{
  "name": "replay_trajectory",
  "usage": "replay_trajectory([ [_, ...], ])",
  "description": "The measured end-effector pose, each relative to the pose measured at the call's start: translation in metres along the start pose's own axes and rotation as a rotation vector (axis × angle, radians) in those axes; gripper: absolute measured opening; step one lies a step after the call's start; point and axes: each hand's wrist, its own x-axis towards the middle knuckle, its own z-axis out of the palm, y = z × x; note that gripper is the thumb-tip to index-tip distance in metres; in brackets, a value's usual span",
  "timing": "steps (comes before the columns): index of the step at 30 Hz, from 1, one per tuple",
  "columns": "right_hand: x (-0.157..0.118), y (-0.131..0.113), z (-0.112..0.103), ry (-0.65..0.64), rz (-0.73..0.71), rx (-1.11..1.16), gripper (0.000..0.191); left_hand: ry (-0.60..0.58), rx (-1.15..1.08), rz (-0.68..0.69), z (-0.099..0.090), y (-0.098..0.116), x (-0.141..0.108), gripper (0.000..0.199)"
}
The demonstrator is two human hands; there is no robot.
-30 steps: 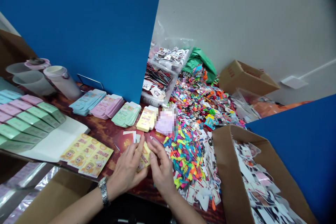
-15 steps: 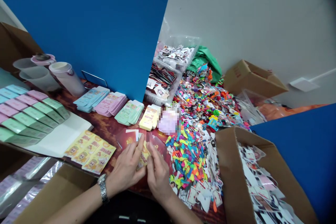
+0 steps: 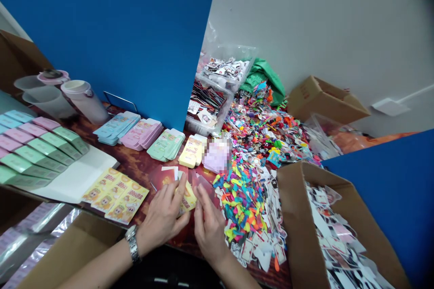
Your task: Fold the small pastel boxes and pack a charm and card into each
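Note:
My left hand (image 3: 166,212), with a metal watch at its wrist, grips a small yellow printed carton (image 3: 188,199) between thumb and fingers. Part of that carton is hidden behind the hand. Just right of it is my right hand (image 3: 209,221), its fingers stretched out and slightly off the carton's edge. Beneath both hands lies a dark red sheet with gold print (image 3: 166,176), with white and pinkish pieces on it. Several yellow cartons (image 3: 117,194) lie side by side at the left.
Stacks of flat blue (image 3: 117,126), pink (image 3: 140,132), green (image 3: 166,143) and yellow cartons (image 3: 192,149) line the back. Filled boxes stand on a white tray (image 3: 98,167). Colourful balloons (image 3: 242,198) and trinkets heap at right, beside a cardboard box of cut-outs (image 3: 298,216).
My right hand has moved a little to the right, away from the yellow carton, exposing more of it. My left hand keeps its hold. The view has shifted slightly.

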Motion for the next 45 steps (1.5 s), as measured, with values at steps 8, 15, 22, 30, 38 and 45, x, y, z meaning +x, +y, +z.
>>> replay_trajectory([
  [8,0.013,0.007,0.004,-0.148,-0.075,0.081,0.059,-0.054,0.081,-0.026,-0.012,-0.014,-0.013,0.085],
  [15,0.121,0.089,0.012,-0.351,0.005,-0.323,0.054,-0.067,0.578,-0.077,-0.024,-0.049,-0.043,0.063],
  [22,0.176,0.124,0.041,-0.578,0.036,-0.584,0.094,0.032,0.721,-0.066,-0.016,-0.073,-0.048,0.045],
  [30,0.169,0.088,0.022,-0.298,-0.013,-0.611,0.036,0.294,0.392,0.001,-0.019,-0.055,0.002,0.074],
  [38,0.118,0.003,-0.020,-0.058,-0.091,-0.020,0.025,0.360,0.171,-0.051,0.004,-0.005,0.061,0.092],
  [45,0.076,0.004,-0.026,0.235,-0.193,-0.178,0.035,0.237,-0.227,-0.221,0.004,0.003,0.049,0.048],
])
